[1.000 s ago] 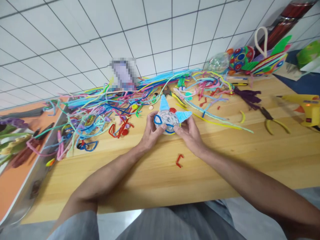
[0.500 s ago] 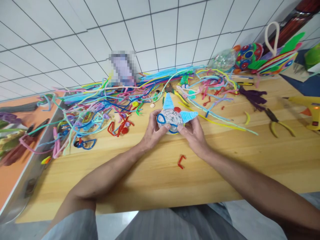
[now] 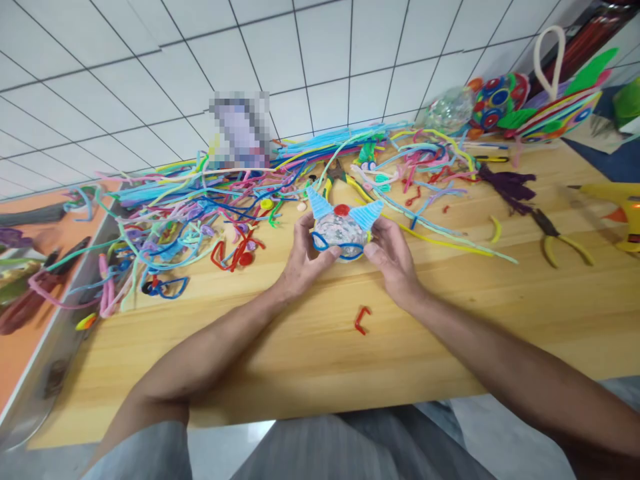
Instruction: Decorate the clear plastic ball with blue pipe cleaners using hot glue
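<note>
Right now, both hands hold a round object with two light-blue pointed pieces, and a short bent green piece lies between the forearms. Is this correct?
The short bent piece is red, not green, as the head view shows. The rest is right: the left hand and the right hand hold the round object.

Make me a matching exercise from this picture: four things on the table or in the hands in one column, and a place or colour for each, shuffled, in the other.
Things
1. Ball with light-blue triangles
2. Bent piece
3. Glue gun
4. Tassel

Places and colours
A. Dark purple all over
B. Yellow, at the picture's right edge
C. Between the left hand and the right hand
D. Red, lying on the table

Right pairs: 1-C, 2-D, 3-B, 4-A
</note>
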A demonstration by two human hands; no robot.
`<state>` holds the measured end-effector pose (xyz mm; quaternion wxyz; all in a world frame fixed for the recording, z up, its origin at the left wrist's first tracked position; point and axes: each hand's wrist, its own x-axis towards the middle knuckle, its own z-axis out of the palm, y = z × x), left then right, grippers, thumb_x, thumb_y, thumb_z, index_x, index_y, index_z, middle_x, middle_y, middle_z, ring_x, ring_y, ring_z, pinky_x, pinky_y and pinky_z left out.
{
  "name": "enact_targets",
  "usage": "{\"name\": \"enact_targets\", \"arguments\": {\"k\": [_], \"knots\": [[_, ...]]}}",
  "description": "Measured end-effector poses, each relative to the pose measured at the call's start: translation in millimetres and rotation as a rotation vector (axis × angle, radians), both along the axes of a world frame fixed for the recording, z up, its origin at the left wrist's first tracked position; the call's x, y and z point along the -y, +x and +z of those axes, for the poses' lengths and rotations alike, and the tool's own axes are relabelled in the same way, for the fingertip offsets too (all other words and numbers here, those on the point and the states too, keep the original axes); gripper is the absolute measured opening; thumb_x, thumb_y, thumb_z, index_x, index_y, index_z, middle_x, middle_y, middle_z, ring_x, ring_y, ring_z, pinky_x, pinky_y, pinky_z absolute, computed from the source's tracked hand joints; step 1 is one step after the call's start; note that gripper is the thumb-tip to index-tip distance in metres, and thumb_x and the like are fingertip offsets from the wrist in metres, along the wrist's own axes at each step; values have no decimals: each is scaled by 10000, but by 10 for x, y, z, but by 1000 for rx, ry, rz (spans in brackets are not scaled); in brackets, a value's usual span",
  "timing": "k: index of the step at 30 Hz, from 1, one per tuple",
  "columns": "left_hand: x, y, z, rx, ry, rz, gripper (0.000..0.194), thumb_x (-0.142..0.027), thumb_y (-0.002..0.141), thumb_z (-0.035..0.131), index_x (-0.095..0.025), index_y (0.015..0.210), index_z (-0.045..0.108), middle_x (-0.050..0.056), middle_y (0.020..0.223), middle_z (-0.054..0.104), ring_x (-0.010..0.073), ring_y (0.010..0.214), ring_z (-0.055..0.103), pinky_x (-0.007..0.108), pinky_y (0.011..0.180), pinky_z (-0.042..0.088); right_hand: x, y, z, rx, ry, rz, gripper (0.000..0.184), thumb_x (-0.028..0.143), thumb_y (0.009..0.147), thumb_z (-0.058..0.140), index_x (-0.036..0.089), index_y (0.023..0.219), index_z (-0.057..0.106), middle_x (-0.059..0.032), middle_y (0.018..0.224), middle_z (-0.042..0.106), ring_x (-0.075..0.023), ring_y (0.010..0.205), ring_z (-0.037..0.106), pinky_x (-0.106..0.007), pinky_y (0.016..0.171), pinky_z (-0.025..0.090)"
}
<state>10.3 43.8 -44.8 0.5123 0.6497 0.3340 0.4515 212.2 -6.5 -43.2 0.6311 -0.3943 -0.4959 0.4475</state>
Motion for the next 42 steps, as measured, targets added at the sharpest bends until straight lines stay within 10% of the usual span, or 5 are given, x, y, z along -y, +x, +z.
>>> {"name": "enact_targets", "arguments": {"k": [23, 42], "knots": [[-28, 83, -42, -14, 2, 210, 832, -789, 805, 890, -261, 1318, 502, 90, 1280, 696, 301, 1232, 714, 477, 1060, 609, -96, 77, -105, 88, -133, -128, 589, 801, 919, 794, 309, 1237, 744, -58, 1357, 811, -288, 1335, 739, -518, 1213, 585], [-93, 15, -24, 57, -84, 98, 809, -751, 787, 913, -255, 1326, 570, 112, 1352, 742, 334, 1305, 720, 498, 1130, 605, -88, 55, -18, 94, -83, -87, 540, 735, 912, 834, 325, 1256, 761, -49, 1287, 826, -284, 1200, 768, -510, 1120, 628]]}}
